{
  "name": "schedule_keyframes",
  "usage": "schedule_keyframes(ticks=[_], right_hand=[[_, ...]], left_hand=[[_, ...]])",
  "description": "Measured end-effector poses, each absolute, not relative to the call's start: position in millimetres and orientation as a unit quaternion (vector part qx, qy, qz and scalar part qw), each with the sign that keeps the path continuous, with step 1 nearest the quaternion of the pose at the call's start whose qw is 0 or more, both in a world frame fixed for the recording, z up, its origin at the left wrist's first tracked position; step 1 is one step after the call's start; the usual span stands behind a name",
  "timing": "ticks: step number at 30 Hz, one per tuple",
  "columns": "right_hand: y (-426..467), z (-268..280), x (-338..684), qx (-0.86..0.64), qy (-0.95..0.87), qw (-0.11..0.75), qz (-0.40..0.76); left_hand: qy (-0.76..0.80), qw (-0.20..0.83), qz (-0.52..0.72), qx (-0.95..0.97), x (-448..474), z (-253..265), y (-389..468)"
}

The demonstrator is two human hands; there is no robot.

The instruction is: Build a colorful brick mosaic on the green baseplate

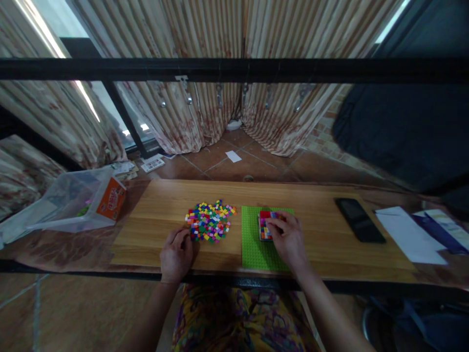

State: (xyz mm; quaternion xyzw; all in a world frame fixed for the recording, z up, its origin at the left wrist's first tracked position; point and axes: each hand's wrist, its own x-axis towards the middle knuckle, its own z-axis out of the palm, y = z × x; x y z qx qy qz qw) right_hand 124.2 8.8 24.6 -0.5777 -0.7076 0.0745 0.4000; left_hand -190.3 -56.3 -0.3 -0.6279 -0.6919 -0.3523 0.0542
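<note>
A loose pile of small multicoloured building bricks [210,222] lies on the wooden board. At its left edge rests my left hand [177,254], fingers curled inward; whether anything is between them is hidden. To the right of the pile lies a green studded baseplate [252,256]. On its upper part sits a block of colourful bricks [264,222], packed side by side. Over the block's right side is my right hand [287,239], its thumb and fingers pinched together against the bricks. What the fingertips hold, if anything, is too small to make out.
A black phone [359,220] lies on the board's right, beside white paper [410,237]. A clear plastic bin [73,203] with an orange label stands at the left. Beyond the wooden board [154,205], a black metal bar [234,70] crosses in front of curtains.
</note>
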Motion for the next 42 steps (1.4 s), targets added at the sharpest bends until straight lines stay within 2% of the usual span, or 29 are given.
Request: schedule_keyframes(ticks=[15,42], right_hand=[[6.2,32.7,118.0,-0.615,-0.642,0.441,0.125],[15.2,15.4,111.3,-0.656,-0.615,0.424,0.110]], left_hand=[[-0.691,0.057,-0.355,-0.627,-191.8,-2.3,-56.3],[-0.696,0.063,-0.351,-0.623,-190.3,-3.1,-56.4]])
